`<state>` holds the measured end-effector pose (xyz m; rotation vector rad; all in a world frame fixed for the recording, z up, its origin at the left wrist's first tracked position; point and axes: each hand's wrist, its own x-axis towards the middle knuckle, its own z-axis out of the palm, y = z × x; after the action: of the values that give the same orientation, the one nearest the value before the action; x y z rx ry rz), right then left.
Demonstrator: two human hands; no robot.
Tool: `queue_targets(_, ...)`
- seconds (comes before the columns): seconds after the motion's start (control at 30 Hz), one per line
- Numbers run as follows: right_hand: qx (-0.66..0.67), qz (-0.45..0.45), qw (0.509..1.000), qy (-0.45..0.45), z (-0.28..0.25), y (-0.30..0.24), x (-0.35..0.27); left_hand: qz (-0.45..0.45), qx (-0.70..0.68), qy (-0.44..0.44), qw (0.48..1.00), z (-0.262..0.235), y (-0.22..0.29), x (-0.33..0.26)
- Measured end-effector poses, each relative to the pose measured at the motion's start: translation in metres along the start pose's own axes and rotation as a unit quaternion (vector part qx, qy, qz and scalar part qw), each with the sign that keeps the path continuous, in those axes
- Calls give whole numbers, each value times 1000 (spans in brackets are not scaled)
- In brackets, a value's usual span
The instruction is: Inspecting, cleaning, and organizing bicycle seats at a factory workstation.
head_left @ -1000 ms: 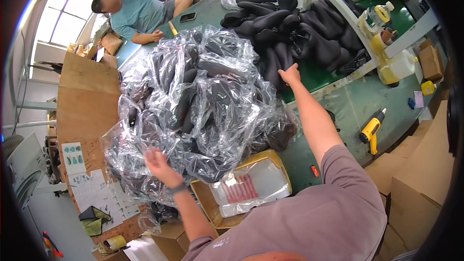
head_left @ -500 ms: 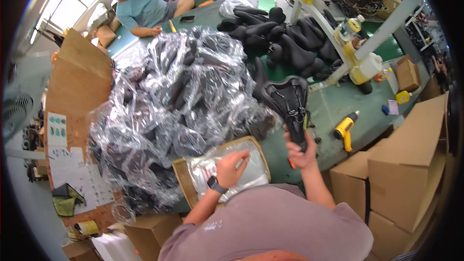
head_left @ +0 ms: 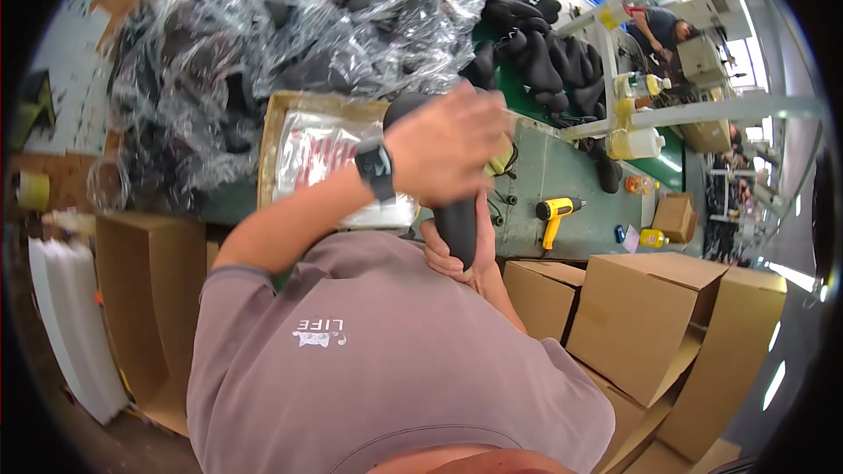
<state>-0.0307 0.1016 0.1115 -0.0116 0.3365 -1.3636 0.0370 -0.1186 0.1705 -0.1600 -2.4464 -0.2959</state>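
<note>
A black bicycle saddle [head_left: 456, 233] is held close in front of my chest, its smooth upper side showing. My right hand [head_left: 485, 250] is wrapped round its narrow nose from below. Across the wider end lies my left hand [head_left: 450, 142], blurred by motion, its fingers stretched out; it covers much of the saddle. Left of the saddle, a shallow cardboard box [head_left: 270, 158] contains flat clear plastic bags [head_left: 329, 154] with red print. Behind it is a large heap of saddles in clear plastic wrap [head_left: 290, 26].
Several unwrapped black saddles [head_left: 536, 61] lie at the back right, beside a white metal frame [head_left: 694, 114]. A yellow heat gun [head_left: 553, 219] rests on the green table [head_left: 536, 158]. Cardboard boxes [head_left: 637, 316] stand at the right, another box [head_left: 145, 316] at the left.
The saddle has come nearer my body and turned from its railed underside to its smooth top. My left hand has left the bags and moved right onto it. The view has tilted downward.
</note>
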Motion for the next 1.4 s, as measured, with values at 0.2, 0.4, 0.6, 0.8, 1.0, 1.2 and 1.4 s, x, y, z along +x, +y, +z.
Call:
queue_targets(0.2, -7, 4, 1000, -14, -3, 33, -20, -444, -243, -15, 862, -2, -77, -90)
queue_targets(0.4, 2, -24, 1000, 14, -8, 47, -37, -328, -351, 291, 827, 44, 18, -113)
queue_targets(0.6, -118, -35, 980, 153, -8, 70, -70, -574, -178, 36, 798, 225, -61, -224)
queue_targets(0.8, -536, -362, 621, 444, -23, 98, -92, -535, -93, -172, 822, 319, -10, -287)
queue_targets(1.0, -522, -270, 653, 478, -67, 91, -134, -482, -16, -108, 869, 327, 19, -299)
queue_targets(1.2, -460, -195, 683, 533, -137, 119, -124, -551, -41, -116, 826, 333, 2, -301)
queue_targets(1.4, -491, -155, 761, 395, -176, 79, -33, -622, -272, -82, 730, 325, -27, -346)
